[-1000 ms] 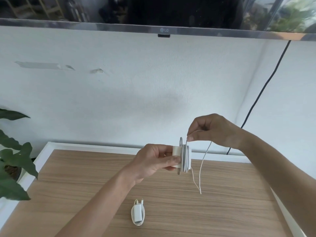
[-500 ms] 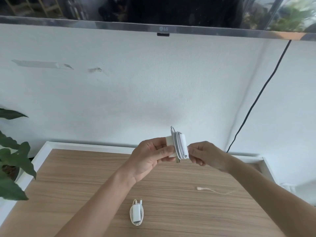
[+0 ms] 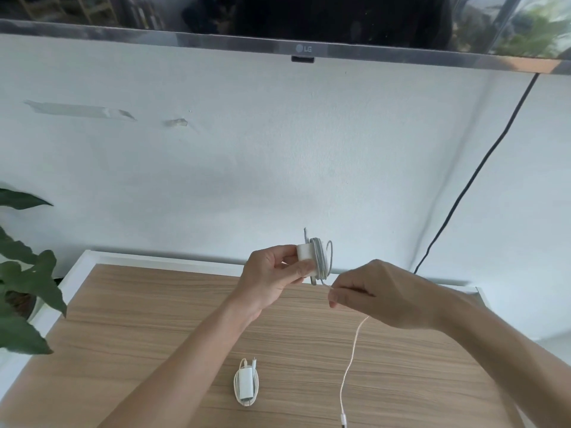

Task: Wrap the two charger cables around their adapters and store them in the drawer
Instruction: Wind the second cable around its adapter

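Head view: left hand (image 3: 272,279) grips the white adapter (image 3: 306,257) up above the worktop (image 3: 154,319), thumb and fingers curled round its body, prongs pointing up. Several turns of white cable (image 3: 323,261) already sit round the adapter, one loop standing a bit loose on the right side. Right hand (image 3: 380,291) just beside it, lower right, pinches the cable between thumb and fingertips, other fingers curled; the line runs taut from the coil to the pinch. Loose tail (image 3: 352,359) drops out of the right hand, curves down across the wood, connector end (image 3: 343,424) lying at the bottom frame edge. So this wrap looks partly done, a fair stretch of cable left to wind on. Second charger (image 3: 246,383) lies flat on the worktop near the bottom centre, cable wound round its adapter, prongs up-frame, touching neither hand; judged finished. Left to do: wind the tail, tuck the connector end, then both chargers into the drawer. No drawer visible, can't tell where it is or if it's open. Neither charger stored yet. Also around: plant (image 3: 21,273) at the left edge, TV (image 3: 306,23) on the wall (image 3: 247,149) above, black cord (image 3: 482,168) running down the wall on the right.
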`<state>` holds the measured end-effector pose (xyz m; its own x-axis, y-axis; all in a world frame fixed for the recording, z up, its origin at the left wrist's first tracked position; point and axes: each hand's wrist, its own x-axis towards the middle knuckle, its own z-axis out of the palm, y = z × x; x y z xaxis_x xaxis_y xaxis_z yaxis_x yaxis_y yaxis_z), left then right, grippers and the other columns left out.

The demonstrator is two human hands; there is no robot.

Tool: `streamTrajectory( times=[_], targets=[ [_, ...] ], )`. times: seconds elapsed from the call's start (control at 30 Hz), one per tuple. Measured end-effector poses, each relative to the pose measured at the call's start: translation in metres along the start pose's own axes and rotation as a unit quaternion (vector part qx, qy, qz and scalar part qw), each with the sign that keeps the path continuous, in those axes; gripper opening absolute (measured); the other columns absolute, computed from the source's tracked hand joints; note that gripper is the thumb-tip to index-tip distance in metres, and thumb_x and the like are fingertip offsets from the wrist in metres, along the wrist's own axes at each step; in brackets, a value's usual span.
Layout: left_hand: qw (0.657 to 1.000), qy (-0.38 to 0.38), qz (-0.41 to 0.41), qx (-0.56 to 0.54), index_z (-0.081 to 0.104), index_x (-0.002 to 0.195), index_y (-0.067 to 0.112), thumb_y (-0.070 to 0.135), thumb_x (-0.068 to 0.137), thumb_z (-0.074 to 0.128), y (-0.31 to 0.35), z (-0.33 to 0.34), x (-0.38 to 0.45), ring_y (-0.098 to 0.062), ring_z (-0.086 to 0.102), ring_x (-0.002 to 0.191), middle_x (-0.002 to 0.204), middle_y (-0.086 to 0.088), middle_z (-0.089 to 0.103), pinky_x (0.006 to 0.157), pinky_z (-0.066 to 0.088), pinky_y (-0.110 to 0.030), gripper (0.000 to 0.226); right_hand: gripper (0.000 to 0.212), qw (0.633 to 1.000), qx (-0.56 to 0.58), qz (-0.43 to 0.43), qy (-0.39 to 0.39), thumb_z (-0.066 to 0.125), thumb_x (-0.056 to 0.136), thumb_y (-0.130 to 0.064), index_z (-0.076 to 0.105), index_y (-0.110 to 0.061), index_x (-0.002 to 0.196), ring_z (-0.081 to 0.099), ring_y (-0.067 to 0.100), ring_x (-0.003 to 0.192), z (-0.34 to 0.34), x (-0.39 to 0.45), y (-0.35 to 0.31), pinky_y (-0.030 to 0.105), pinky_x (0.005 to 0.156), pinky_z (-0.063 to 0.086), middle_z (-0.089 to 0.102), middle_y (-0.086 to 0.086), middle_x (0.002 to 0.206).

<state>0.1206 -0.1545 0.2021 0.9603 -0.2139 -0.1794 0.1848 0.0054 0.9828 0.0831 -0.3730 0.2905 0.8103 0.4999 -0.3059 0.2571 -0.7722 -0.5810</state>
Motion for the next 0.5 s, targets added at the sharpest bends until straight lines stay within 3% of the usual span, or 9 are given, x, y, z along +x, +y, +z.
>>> streamTrajectory(
  times=[0.2,0.37,0.5],
  targets=[
    [0.999,-0.028,-0.005,0.017,0.08,0.108,0.014,0.023,0.084,0.084,0.001,-0.003,0.0,-0.012,0.073,0.081,0.094,-0.011,0.08,0.08,0.06,-0.026,0.025,0.024,0.999,0.028,-0.038,0.018,0.056,0.104,-0.039,0.076,-0.032,0.093,0.033,0.009,0.049,-0.021,0.001,-0.005,0.02,0.051,0.032,0.042,-0.006,0.053],
    [0.998,-0.063,-0.009,0.028,0.08,0.11,0.013,0.021,0.086,0.083,0.001,-0.001,0.0,-0.021,0.074,0.094,0.104,-0.018,0.079,0.088,0.062,-0.033,0.026,0.024,0.998,0.031,-0.044,0.029,0.058,0.104,-0.034,0.077,-0.028,0.091,0.031,0.009,0.051,-0.027,0.015,-0.003,0.021,0.051,0.03,0.04,-0.006,0.056],
    [0.995,-0.098,-0.028,0.009,0.079,0.113,0.012,0.017,0.086,0.082,0.004,-0.002,-0.005,-0.018,0.073,0.094,0.11,-0.021,0.076,0.084,0.061,-0.027,0.027,0.019,0.996,0.065,-0.028,0.054,0.065,0.101,-0.031,0.077,-0.027,0.086,0.04,0.007,0.057,-0.031,0.027,0.0,0.018,0.057,0.034,0.051,-0.009,0.06]
  ],
)
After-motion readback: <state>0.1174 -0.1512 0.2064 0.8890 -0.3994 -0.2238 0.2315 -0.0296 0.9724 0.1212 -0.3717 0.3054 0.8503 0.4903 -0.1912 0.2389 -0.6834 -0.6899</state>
